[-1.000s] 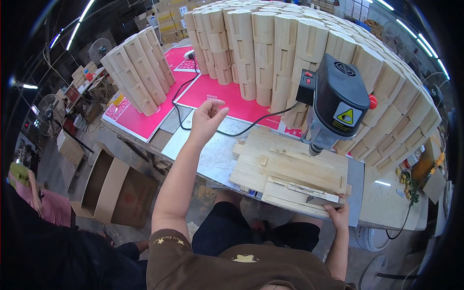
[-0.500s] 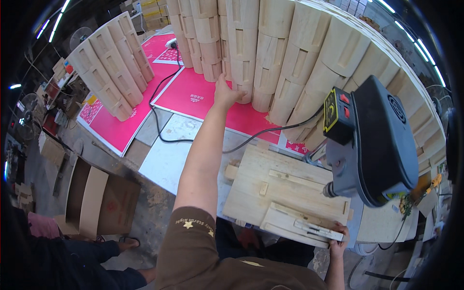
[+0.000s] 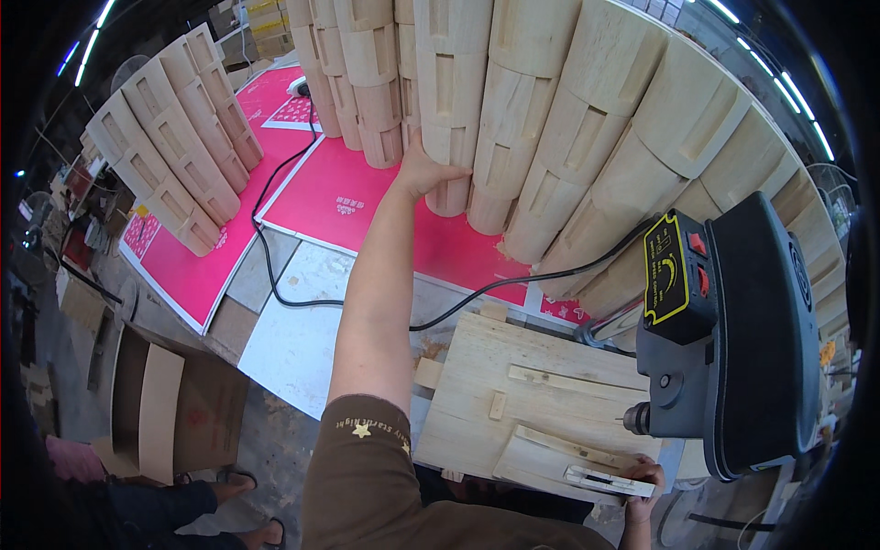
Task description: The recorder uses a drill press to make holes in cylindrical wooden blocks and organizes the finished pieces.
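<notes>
My left hand [image 3: 425, 172] reaches forward to a tall stack of pale, curved wooden blocks [image 3: 451, 110] with rectangular recesses. Its thumb lies across the front of a low block, and the fingers go round the left side, partly hidden. At the lower right my right hand [image 3: 646, 478] closes on the end of a slim whitish slotted piece [image 3: 605, 482]. That piece lies along a curved wooden block [image 3: 541, 456] at the near edge of a wooden board [image 3: 458, 380] with strips fixed on it. A bench drill [image 3: 724, 339] with a bare-looking chuck [image 3: 635, 419] overhangs the board's right side.
More block stacks [image 3: 522, 119] form a wall at the back, and a smaller group [image 3: 165, 137] stands left on pink printed sheets [image 3: 353, 197]. A black cable [image 3: 266, 247] crosses the table. An opened carton [image 3: 206, 412] and another person's feet [image 3: 240, 480] are at lower left.
The view has shifted, so the drill appears larger and lower. My left hand has closed further round the stack's lower block. My right hand stays at the slotted piece.
</notes>
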A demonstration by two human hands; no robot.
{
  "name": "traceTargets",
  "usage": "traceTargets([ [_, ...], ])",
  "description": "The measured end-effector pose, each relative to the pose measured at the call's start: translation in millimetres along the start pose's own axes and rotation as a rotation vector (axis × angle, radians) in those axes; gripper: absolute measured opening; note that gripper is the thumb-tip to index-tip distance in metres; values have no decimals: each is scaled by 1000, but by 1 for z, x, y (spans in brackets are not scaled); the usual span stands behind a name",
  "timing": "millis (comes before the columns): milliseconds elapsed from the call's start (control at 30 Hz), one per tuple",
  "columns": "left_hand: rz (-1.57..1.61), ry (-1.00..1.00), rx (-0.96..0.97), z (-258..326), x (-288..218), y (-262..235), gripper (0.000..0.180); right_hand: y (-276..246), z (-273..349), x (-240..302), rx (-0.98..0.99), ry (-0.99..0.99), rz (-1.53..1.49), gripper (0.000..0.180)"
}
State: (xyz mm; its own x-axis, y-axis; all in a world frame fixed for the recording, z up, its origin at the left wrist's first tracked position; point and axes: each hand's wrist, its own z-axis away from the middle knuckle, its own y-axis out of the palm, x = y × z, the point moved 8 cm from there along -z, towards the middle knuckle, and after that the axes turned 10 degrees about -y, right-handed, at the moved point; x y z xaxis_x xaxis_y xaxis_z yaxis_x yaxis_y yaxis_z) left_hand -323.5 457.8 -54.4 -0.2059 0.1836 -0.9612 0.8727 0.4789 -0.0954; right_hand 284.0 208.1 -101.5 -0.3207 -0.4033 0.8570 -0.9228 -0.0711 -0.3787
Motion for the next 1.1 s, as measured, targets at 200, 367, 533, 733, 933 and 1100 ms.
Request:
traceTargets([
  [200,-134,-51,-115,14,-18,-8,100,1,-1,-1,-17,-25,-39,61],
  [367,-99,-75,-170,29,-27,-10,97,0,-4,4,-46,-37,-41,59],
  [533,-150,-33,-141,31,-25,-5,105,4,-6,9,-40,-47,-25,59],
  [733,-215,48,-155,37,-28,-7,107,-1,-2,3,-43,-60,16,57],
  [933,-193,80,-169,40,-30,-1,101,0,-3,6,-39,-43,5,58],
  [1100,-139,129,-153,35,-19,-7,100,3,-5,9,-35,-44,1,56],
])
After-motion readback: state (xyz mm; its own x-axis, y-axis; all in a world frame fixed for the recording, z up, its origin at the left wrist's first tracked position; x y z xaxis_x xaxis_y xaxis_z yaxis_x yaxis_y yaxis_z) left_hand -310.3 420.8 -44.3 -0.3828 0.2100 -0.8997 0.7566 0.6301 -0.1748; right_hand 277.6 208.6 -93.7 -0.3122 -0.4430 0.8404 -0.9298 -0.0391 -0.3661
